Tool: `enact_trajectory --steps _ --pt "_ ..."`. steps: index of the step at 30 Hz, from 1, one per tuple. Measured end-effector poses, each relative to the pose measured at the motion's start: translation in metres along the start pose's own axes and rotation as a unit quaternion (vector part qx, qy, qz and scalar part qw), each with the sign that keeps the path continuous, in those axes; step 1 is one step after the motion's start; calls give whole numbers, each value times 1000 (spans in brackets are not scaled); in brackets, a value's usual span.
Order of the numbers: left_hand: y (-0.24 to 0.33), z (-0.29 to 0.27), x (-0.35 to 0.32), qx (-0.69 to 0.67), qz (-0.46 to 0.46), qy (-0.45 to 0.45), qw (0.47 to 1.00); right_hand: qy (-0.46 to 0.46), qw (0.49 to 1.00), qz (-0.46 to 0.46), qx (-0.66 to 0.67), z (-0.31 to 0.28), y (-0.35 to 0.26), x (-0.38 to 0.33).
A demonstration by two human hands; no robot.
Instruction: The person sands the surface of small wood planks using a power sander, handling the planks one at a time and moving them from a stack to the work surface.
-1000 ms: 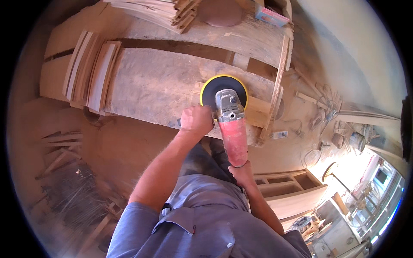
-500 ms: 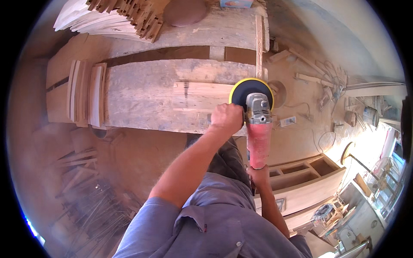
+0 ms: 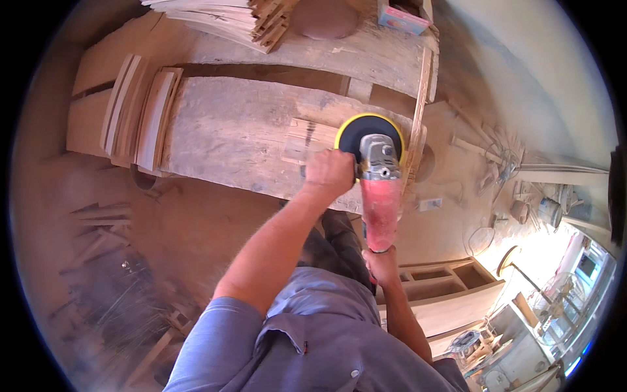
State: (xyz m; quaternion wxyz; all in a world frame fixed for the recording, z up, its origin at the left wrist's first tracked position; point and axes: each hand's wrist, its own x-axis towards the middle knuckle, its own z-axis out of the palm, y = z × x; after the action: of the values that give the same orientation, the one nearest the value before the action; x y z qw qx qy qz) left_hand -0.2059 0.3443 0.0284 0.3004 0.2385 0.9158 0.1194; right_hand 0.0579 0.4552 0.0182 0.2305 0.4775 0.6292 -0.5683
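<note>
With both hands I hold a disc sander (image 3: pixel 381 202) with a dusty red body, a grey metal head and a round black pad edged in yellow. My left hand (image 3: pixel 330 173) is closed around its side handle, left of the head. At the rear end of the body, my right hand (image 3: pixel 382 264) is wrapped round the grip. Beneath the pad lies a flat pale wooden board (image 3: pixel 305 140) with a dark mark across it; the pad hides its right part. The board rests on a worn wooden bench (image 3: pixel 222 124).
Curved wooden pieces (image 3: pixel 155 117) stand at the bench's left end. Beyond are a stack of wood strips (image 3: pixel 228 19), a brown rounded object (image 3: pixel 324 18) and a box (image 3: pixel 403 19). A strip (image 3: pixel 421 98) crosses the bench's right end. A wooden drawer frame (image 3: pixel 444 297) sits at lower right.
The sander has shifted left along the board, both hands moving with it, and its pad covers more of the board. My view has turned a little, so the bench now slants.
</note>
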Motion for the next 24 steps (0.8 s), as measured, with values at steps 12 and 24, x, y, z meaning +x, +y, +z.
enact_trajectory --steps 12,24 --pt "-82 -30 -21 8 -47 45 998 -24 996 4 -84 60 -51 3" --pt "-93 -38 -6 -38 -5 35 999 -11 997 -28 -68 71 -47 7"
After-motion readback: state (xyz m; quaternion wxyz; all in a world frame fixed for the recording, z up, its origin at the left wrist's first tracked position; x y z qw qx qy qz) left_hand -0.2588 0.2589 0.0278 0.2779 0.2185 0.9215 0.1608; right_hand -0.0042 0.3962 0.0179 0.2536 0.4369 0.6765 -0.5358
